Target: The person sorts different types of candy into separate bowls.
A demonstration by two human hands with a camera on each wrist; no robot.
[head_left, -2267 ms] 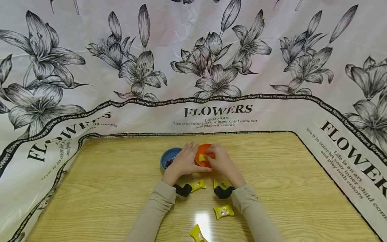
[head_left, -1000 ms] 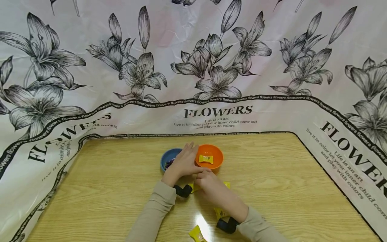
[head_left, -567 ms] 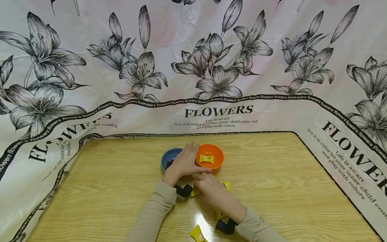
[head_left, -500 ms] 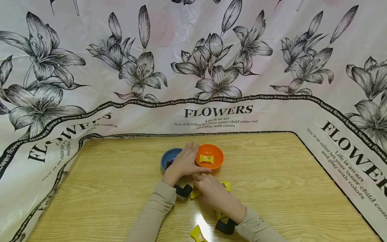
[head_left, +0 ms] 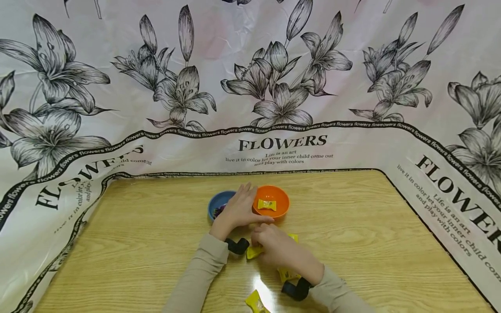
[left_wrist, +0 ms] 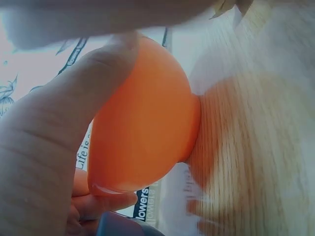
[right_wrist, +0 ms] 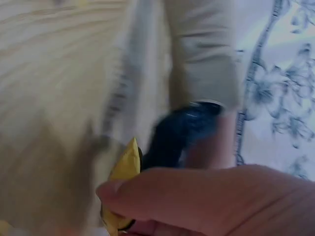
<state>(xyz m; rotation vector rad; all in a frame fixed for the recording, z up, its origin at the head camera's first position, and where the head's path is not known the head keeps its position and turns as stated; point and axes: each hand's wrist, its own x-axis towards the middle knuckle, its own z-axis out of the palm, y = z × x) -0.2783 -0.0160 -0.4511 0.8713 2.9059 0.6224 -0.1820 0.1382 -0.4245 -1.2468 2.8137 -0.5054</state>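
"Head view first: where is the right hand [head_left: 275, 245]?"

"On the near side of the orange bowl [head_left: 282, 201], pinching a yellow packet [head_left: 253, 252] between thumb and fingers; the right wrist view shows the pinch plainly. Whether that packet touches the counter [head_left: 156, 243], I can't tell."

"And the left hand [head_left: 238, 211]?"

"Wrapped about the left side of the orange bowl, gripping it: thumb along the near wall, fingers on the far side."

"Anything in that bowl?"

"A single candy-like packet [head_left: 267, 204], also yellow, lying flat."

"What about the blue bowl [head_left: 216, 200]?"

"Just left of the orange one, partly hidden by the left hand. Something dark purple [head_left: 218, 211] is inside, too small to name."

"More packets?"

"Three more on the counter: one [head_left: 294, 238] peeking out beyond the right hand, one [head_left: 287, 274] partly under the right forearm, and one [head_left: 256, 301] nearest the person, well apart from the bowls."

"Behind it all?"

"A white sheet [head_left: 219, 152] printed with flowers."
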